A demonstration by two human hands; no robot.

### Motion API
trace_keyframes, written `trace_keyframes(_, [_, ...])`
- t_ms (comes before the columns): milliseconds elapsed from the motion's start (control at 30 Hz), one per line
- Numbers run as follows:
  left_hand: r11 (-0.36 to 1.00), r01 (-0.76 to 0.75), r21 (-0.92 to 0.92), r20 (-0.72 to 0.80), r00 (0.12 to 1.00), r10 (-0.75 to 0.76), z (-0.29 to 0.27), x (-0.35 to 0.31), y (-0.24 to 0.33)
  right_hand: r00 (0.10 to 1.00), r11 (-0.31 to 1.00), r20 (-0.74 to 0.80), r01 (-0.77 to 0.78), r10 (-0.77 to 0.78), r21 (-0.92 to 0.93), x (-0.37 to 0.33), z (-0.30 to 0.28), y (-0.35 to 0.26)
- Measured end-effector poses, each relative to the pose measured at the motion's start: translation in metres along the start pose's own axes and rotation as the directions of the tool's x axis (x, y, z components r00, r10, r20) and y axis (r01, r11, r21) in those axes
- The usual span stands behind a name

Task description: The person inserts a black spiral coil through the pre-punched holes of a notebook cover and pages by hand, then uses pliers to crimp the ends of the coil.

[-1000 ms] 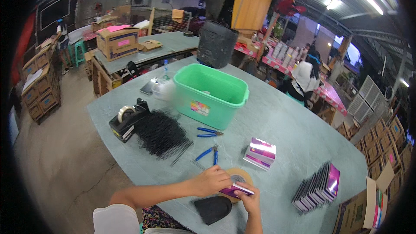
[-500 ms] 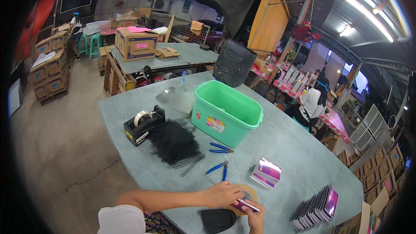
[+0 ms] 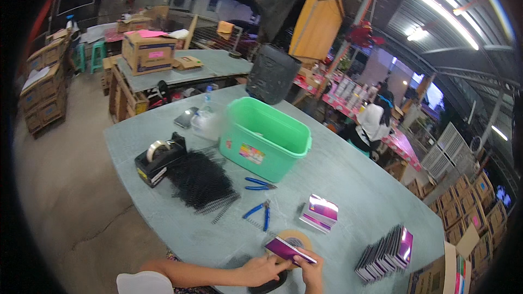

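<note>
A small purple notebook [image 3: 286, 249] is gripped at its right end by my right hand [image 3: 311, 273], above a roll of tape [image 3: 298, 237] lying on the table. My left hand [image 3: 262, 270] is just below the notebook, fingers stretched toward its lower edge; whether they touch it is unclear. Under the hands lies a black object [image 3: 271, 284], mostly covered. Two blue-handled cutting pliers [image 3: 257, 184] [image 3: 266, 215] rest beyond, beside a heap of black spiral coils [image 3: 200, 182]. One stack of purple notebooks [image 3: 320, 212] stands ahead; a row of coil-bound notebooks [image 3: 385, 256] is at the right.
A green plastic tub [image 3: 261, 152] stands mid-table, with a black tape dispenser [image 3: 159, 160] to its left and a black plastic container [image 3: 272, 73] behind. An open carton [image 3: 438, 275] is at the lower right. A person [image 3: 371, 120] sits at a farther pink-covered table.
My left hand has come down off the notebook's top and now lies below it. The notebook has tilted, showing its purple cover, still in my right hand. The whole view has shifted.
</note>
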State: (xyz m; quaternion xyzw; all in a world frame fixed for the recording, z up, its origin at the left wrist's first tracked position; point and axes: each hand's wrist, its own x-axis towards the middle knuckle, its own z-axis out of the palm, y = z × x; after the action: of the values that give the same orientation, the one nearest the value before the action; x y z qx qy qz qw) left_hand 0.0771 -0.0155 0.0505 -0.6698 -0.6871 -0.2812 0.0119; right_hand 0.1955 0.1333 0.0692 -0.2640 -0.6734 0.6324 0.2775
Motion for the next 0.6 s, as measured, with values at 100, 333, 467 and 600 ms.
trace_keyframes(100, [0.994, 0.097, 0.042, 0.147, 0.984, -0.102, -0.007, 0.005, 0.002, 0.998, 1.0, -0.062, 0.009, -0.008, 0.013, 0.0, 0.001, 0.006])
trace_keyframes(333, [0.968, 0.121, -0.222, 0.252, 0.966, -0.063, -0.038, 0.011, -0.012, 0.996, 0.999, -0.079, -0.042, 0.042, 0.005, 0.008, -0.013, 0.003])
trace_keyframes(467, [0.972, 0.152, -0.178, -0.305, 0.931, -0.202, -0.09, 0.046, -0.014, 0.999, 0.997, -0.048, 0.005, -0.008, -0.077, -0.003, -0.014, -0.002])
trace_keyframes(600, [0.992, 0.02, -0.125, -0.043, 0.999, -0.026, -0.064, 0.027, -0.007, 0.999, 0.997, 0.007, 0.039, -0.04, 0.073, 0.001, -0.008, -0.004])
